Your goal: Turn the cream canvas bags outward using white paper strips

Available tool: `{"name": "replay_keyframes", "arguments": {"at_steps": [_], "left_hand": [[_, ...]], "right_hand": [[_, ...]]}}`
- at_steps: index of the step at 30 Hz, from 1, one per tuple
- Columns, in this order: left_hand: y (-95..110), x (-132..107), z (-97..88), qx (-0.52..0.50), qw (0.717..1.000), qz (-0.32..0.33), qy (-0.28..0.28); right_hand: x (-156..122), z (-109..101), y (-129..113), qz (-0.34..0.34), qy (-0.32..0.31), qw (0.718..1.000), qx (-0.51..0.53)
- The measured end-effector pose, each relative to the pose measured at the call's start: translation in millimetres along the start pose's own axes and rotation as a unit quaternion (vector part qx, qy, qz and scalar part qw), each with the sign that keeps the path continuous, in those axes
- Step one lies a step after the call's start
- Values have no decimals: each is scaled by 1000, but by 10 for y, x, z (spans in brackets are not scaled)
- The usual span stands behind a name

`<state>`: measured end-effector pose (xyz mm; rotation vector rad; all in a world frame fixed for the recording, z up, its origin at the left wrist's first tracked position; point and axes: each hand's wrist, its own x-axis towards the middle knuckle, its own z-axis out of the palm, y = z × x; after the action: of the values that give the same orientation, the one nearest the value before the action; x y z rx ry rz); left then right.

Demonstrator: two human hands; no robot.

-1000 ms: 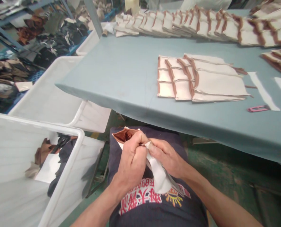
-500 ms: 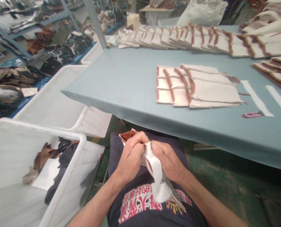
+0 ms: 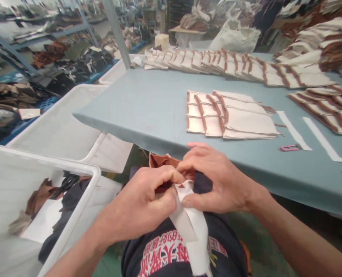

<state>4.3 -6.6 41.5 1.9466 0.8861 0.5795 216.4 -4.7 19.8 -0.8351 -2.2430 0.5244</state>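
Note:
Low over my lap, my left hand (image 3: pixel 148 202) pinches the edge of a pale piece with brown lining (image 3: pixel 159 159), its thumb and forefinger closed on it. My right hand (image 3: pixel 217 179) grips the same work from the other side, the thumb pressed on a white strip (image 3: pixel 200 234) and the fingers curled over the brown lining. The strip hangs down from between both hands, across the printed front of the dark apron (image 3: pixel 162 254). What lies under the fingertips is partly hidden.
Ahead stands a blue-covered table (image 3: pixel 136 104) with a fanned stack of white pieces with brown edges (image 3: pixel 246 117), loose white strips (image 3: pixel 322 138) and a pink thread snipper (image 3: pixel 289 147). A long overlapping row of pieces (image 3: pixel 205 61) lies behind. White bins (image 3: pixel 97 173) stand at left.
Both hands have come up and nearer the table edge with the lined piece. My right hand has shifted its fingers forward over the brown lining, and the strip hangs straighter.

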Motion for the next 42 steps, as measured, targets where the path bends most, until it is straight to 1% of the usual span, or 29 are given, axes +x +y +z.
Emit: {"name": "replay_keyframes", "arguments": {"at_steps": [2, 5, 7, 8, 10, 12, 14, 16, 17, 18, 19, 20, 21, 23, 24, 25, 26, 27, 29, 30, 31, 32, 34, 36, 38, 39, 42], "left_hand": [[26, -46, -20, 47, 998, 26, 16], [22, -106, -18, 88, 994, 59, 36], [-26, -137, 0, 114, 989, 82, 46], [-63, -150, 14, 130, 985, 100, 52], [-160, -169, 51, 164, 972, 152, 69], [-269, -177, 101, 203, 951, 214, 95], [-376, -174, 156, 239, 927, 261, 122], [-473, -161, 209, 271, 910, 283, 135], [-517, -153, 233, 280, 905, 290, 139], [-555, -146, 255, 284, 901, 295, 144], [-587, -141, 274, 282, 900, 299, 148], [-609, -141, 289, 272, 901, 300, 152], [-618, -145, 298, 255, 906, 299, 157], [-594, -166, 291, 220, 919, 282, 163], [-559, -179, 271, 206, 928, 266, 162], [-512, -191, 238, 191, 938, 245, 156], [-456, -199, 193, 174, 950, 218, 138], [-396, -199, 140, 153, 964, 186, 109], [-290, -176, 30, 107, 986, 123, 28], [-254, -157, -13, 93, 990, 103, -14], [-236, -139, -43, 91, 990, 96, -50], [-236, -125, -58, 103, 987, 100, -74], [-288, -125, -50, 154, 974, 145, -84], [-378, -164, -26, 220, 953, 199, -65], [-458, -219, -29, 254, 938, 230, -57], [-480, -240, -45, 253, 938, 227, -64], [-459, -245, -119, 188, 962, 171, -101]], "right_hand": [[53, -5, 6, -6, -44, 999, -4], [76, 13, 3, 28, -103, 993, 57], [69, 26, -1, 60, -122, 987, 84], [61, 32, -1, 72, -122, 986, 92], [37, 45, 5, 105, -123, 979, 128], [-2, 67, 18, 162, -132, 955, 210], [-56, 112, 36, 217, -136, 916, 310], [-121, 183, 56, 256, -127, 877, 385], [-153, 222, 64, 271, -120, 863, 409], [-183, 257, 70, 282, -111, 855, 422], [-210, 281, 72, 289, -105, 853, 421], [-232, 292, 69, 289, -100, 861, 405], [-250, 285, 61, 279, -100, 878, 375], [-275, 222, 25, 235, -107, 926, 277], [-281, 173, -1, 210, -118, 945, 220], [-284, 121, -30, 188, -133, 959, 167], [-283, 71, -60, 170, -150, 966, 121], [-278, 28, -88, 154, -166, 971, 82], [-262, -24, -136, 121, -184, 975, 21], [-254, -32, -153, 104, -183, 978, -1], [-248, -31, -166, 88, -177, 980, -18], [-246, -21, -175, 74, -170, 982, -28], [-261, 14, -188, 53, -157, 985, -45], [-294, 60, -198, 39, -146, 985, -79], [-331, 103, -205, 23, -133, 984, -114], [-344, 121, -206, 15, -125, 984, -125], [-348, 148, -204, -4, -102, 986, -131]]}}
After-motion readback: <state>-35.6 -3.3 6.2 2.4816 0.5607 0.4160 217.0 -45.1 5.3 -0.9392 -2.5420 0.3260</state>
